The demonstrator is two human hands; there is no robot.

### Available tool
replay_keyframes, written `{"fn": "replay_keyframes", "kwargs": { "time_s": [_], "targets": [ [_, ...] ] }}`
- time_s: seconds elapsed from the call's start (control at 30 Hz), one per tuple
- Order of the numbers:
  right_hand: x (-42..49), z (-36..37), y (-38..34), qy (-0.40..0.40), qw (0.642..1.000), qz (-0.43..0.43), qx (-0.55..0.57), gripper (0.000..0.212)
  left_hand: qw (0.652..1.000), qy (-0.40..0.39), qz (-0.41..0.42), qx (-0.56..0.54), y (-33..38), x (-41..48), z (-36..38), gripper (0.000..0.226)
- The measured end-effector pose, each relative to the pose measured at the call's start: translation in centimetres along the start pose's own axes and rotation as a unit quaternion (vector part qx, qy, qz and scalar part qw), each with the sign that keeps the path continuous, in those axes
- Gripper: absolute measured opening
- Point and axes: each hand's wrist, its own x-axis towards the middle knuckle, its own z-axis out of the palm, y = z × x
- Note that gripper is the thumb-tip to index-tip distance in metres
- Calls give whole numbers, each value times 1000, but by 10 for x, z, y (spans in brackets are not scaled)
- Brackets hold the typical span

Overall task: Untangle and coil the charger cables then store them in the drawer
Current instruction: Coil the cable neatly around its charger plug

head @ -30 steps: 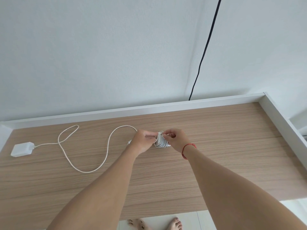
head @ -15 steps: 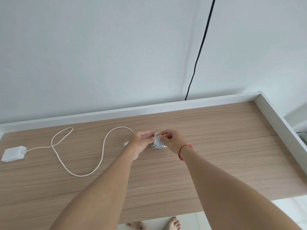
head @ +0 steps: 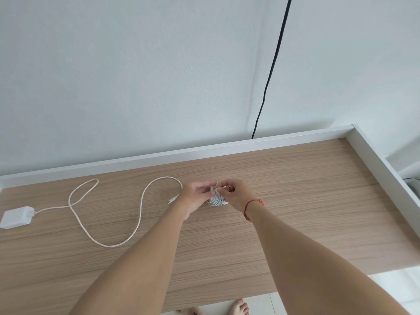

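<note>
A small white coiled cable (head: pixel 216 199) is held over the middle of the wooden desk (head: pixel 295 201), gripped from both sides. My left hand (head: pixel 195 196) pinches its left side and my right hand (head: pixel 236 194), with a red string on the wrist, pinches its top end. A second white cable (head: pixel 109 243) lies loose in wide loops on the desk to the left. Its plug tip (head: pixel 172 199) rests just left of my left hand, and its other end joins a white charger brick (head: pixel 16 217) at the far left edge.
A white raised rim (head: pixel 381 169) runs along the desk's back and right sides. A black cord (head: pixel 270 71) hangs down the white wall behind the desk. My bare feet (head: pixel 238 306) show on the tiled floor below the front edge.
My hands stay together on the coil with small finger movements. The view has shifted slightly, so the desk and cable sit a little differently in the frame.
</note>
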Motion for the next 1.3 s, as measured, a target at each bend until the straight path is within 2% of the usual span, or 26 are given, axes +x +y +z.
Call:
{"fn": "replay_keyframes", "kwargs": {
  "time_s": [0.27,0.37,0.5,0.7,0.87,0.93,1.13,1.2,1.3],
  "targets": [
    [0,2,-1,15,1000,6,7,4,999,20,38,7,-5,-2,3,21],
    [-2,4,-1,38,999,19,7,13,998,29,56,31,-7,-1,4,19],
    [-1,5,0,68,997,25,-8,16,994,-1,86,67,-5,-4,6,28],
    [-1,4,0,73,997,23,-12,23,992,19,97,78,-10,-5,6,16],
    [-7,-4,1,41,999,8,-13,16,987,31,110,112,-10,-6,8,14],
    [-9,-7,1,30,999,1,-31,19,986,42,115,111,-9,-8,10,15],
    [-8,-5,0,56,993,-25,-100,12,990,58,90,88,-4,-12,11,20],
    [-8,-4,3,68,995,-12,-71,12,989,66,92,97,-5,-12,12,17],
    [-11,-2,4,104,994,31,31,8,985,96,100,106,-7,-11,16,18]
  ]
}}
